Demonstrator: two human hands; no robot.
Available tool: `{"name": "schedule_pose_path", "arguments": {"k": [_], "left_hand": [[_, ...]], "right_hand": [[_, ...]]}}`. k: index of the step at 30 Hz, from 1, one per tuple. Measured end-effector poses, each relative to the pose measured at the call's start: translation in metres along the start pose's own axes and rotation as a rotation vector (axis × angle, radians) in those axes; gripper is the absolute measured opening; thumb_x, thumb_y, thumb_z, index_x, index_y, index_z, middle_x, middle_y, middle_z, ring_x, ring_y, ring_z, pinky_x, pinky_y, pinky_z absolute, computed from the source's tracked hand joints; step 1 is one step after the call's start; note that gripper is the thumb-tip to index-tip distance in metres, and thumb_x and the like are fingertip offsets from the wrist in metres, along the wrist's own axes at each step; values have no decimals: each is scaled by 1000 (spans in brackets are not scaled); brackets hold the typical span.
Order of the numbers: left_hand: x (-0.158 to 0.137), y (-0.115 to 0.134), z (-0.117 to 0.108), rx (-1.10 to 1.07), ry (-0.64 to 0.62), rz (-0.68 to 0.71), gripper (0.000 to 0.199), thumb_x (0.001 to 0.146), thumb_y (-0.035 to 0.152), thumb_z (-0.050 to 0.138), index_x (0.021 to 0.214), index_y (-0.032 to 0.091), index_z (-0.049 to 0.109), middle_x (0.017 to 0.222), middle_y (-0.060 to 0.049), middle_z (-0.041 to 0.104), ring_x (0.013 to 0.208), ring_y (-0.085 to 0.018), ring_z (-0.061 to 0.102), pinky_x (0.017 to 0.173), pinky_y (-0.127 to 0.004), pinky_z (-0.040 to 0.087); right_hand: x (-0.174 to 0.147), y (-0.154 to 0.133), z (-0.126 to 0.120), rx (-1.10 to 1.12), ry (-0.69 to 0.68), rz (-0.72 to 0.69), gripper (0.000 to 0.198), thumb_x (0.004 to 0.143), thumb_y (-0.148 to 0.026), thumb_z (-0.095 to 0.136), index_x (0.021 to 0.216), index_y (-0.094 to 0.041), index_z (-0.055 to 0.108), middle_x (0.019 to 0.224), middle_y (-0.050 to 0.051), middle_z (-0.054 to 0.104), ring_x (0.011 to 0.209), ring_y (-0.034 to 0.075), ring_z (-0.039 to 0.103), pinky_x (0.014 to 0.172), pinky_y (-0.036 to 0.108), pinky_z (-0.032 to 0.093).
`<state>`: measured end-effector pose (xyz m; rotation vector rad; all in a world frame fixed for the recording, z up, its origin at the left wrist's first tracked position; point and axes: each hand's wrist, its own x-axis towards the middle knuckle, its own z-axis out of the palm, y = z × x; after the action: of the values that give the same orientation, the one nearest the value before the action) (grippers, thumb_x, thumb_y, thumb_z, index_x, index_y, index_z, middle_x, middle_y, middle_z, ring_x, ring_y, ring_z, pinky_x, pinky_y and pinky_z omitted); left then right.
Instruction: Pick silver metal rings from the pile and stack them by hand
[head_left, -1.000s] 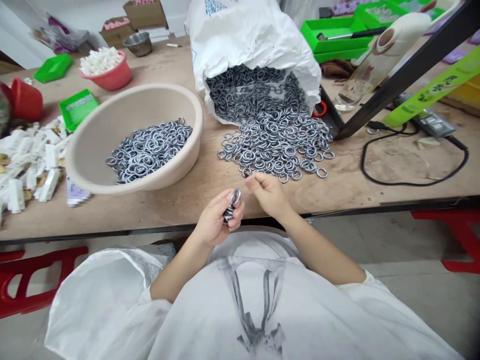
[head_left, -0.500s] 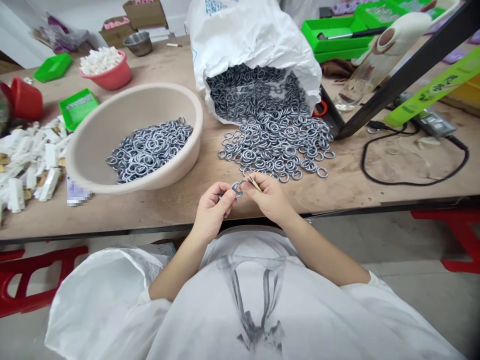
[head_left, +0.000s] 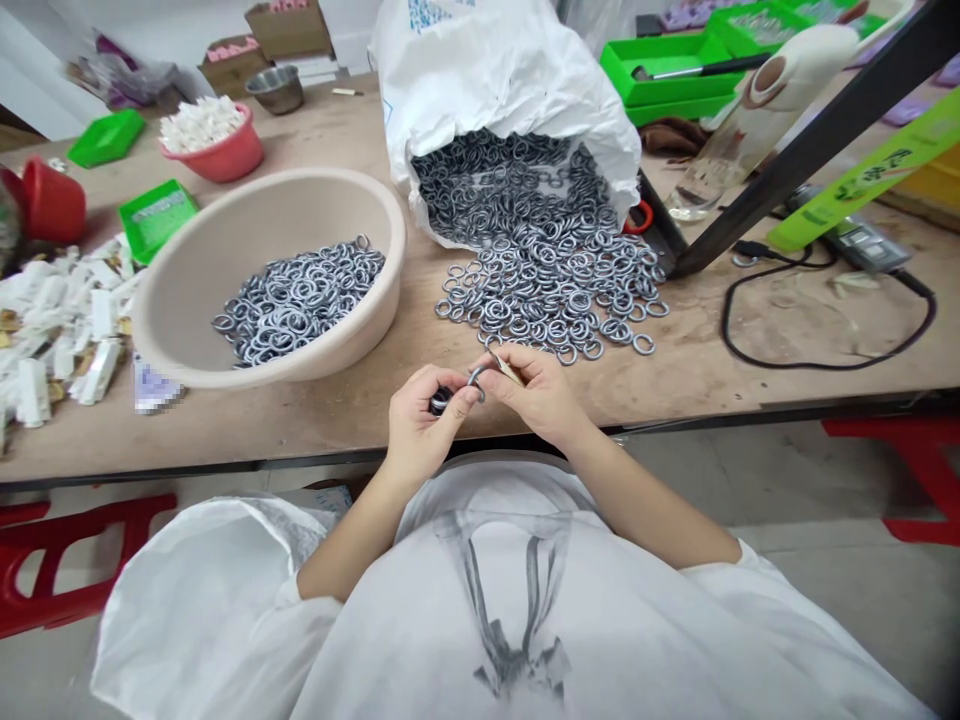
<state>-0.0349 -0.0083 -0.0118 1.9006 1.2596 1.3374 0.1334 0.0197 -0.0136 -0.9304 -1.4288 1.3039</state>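
My left hand (head_left: 424,415) is closed around a few dark grey rings, and more of them sit in its palm. One grey ring (head_left: 476,383) stands between the fingertips of both hands. In my right hand (head_left: 536,390) is a thin tool with a pale handle (head_left: 511,371) and a dark tip, its kind too small to tell; the fingers also touch the ring. Just beyond the hands, a heap of loose grey rings (head_left: 555,290) spills from a white sack (head_left: 510,80) lying on its side. To the left, a beige basin (head_left: 172,310) holds many similar rings.
White plastic pieces (head_left: 67,320) cover the table's left end, near a green tray (head_left: 159,218) and a pink bowl (head_left: 244,150). At right are a slanted black metal bar (head_left: 802,150), a plastic bottle (head_left: 720,170) and a looped black cable (head_left: 727,330). The table edge runs below my hands.
The ring between my fingertips has turned and now stands more upright. My left hand has drawn slightly left, exposing the dark rings in its palm. The basin and heap look the same.
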Motion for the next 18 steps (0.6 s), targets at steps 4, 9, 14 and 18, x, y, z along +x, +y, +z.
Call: {"name": "schedule_pose_path", "arguments": {"k": [4, 9, 14, 18], "left_hand": [[1, 0, 1, 222, -18, 237, 5, 88, 21, 67, 85, 18, 65, 77, -2, 68, 72, -13, 61, 68, -25, 46], [0, 1, 0, 332, -41, 250, 7, 91, 24, 63, 85, 20, 64, 78, -3, 69, 74, -15, 61, 71, -26, 47], [0, 0, -2, 259, -49, 98, 10, 87, 28, 65, 80, 22, 66, 78, -5, 67, 76, -18, 60, 73, -28, 46], [0, -3, -3, 266, -40, 88, 7, 86, 28, 65, 81, 23, 66, 79, -5, 68, 77, -19, 61, 73, -29, 47]], "right_hand": [[0, 1, 1, -66, -13, 47, 25, 79, -43, 72, 76, -18, 68, 68, -2, 59, 65, 12, 49, 64, 27, 39], [1, 2, -3, -121, 51, 26, 35, 89, -48, 57, 73, -18, 65, 71, 1, 62, 69, 15, 55, 68, 29, 41], [-11, -4, -9, -515, 77, -155, 34, 92, -48, 56, 76, -19, 63, 71, 1, 59, 70, 15, 52, 66, 29, 36], [-20, -6, -8, -657, -48, -220, 39, 97, -49, 50, 73, -20, 62, 71, 3, 60, 69, 16, 52, 65, 29, 36]]}}
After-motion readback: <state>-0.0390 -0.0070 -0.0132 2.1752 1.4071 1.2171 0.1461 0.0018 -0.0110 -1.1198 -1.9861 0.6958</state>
